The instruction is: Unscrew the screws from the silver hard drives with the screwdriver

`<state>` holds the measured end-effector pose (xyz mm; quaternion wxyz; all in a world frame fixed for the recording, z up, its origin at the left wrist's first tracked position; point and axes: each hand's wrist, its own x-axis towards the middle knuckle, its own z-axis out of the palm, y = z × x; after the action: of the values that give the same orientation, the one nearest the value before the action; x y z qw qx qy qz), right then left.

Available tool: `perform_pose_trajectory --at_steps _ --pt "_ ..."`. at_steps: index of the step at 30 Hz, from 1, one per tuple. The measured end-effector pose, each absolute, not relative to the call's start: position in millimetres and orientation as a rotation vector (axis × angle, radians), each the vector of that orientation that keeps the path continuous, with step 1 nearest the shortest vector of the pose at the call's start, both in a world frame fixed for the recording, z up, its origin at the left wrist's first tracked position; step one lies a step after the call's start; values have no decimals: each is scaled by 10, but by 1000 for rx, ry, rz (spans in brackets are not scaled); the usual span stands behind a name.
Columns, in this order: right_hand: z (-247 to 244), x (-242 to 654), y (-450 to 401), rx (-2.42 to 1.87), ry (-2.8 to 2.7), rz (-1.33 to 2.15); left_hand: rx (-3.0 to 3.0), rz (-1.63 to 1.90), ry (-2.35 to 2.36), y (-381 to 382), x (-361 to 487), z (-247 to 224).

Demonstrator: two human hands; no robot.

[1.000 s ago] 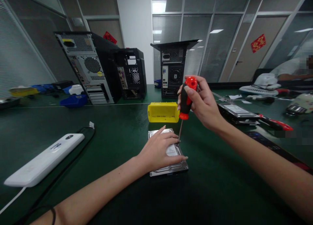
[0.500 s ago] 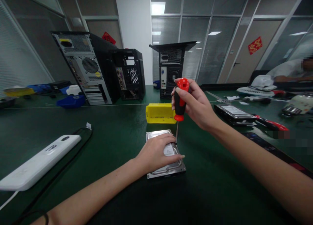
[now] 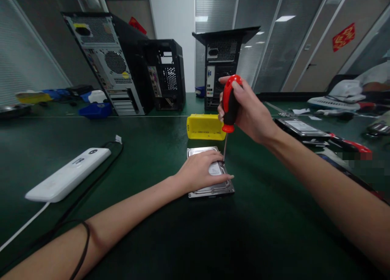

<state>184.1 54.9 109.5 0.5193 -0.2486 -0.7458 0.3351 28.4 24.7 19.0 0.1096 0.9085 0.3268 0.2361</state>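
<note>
A silver hard drive (image 3: 201,151) lies flat on the green table. My left hand (image 3: 201,171) is laid over it and grips it, thumb and fingers spread across its top towards the right edge. In my right hand (image 3: 250,109) is a red and black screwdriver (image 3: 230,105), held nearly upright by its handle. The thumb presses near the top of the handle. The screwdriver's shaft points down at the drive's right edge, beside my left fingertips; its very tip is hard to make out. Just behind the drive stands a yellow bin (image 3: 205,126).
Computer cases (image 3: 109,64) stand at the back, another case (image 3: 222,68) behind the bin. A white power strip (image 3: 68,174) and its cables lie left. At right are another hard drive (image 3: 301,127), a red-black tool (image 3: 350,144) and a person's arm (image 3: 376,87).
The camera view has tipped downward and turned slightly left. My right thumb and fingers have shifted round the screwdriver handle, which shows a different side. The left hand stays on the drive.
</note>
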Motion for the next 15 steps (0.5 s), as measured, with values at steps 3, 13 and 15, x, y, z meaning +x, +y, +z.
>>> perform_pose_trajectory --at_steps 3,13,15 --pt "1087 1857 570 -562 -1749 809 2675 710 950 250 282 177" --pt "1151 1810 445 -427 -1590 1082 2691 690 958 247 289 179" --pt "1147 1799 444 -454 -1621 1066 2695 689 958 247 292 184"
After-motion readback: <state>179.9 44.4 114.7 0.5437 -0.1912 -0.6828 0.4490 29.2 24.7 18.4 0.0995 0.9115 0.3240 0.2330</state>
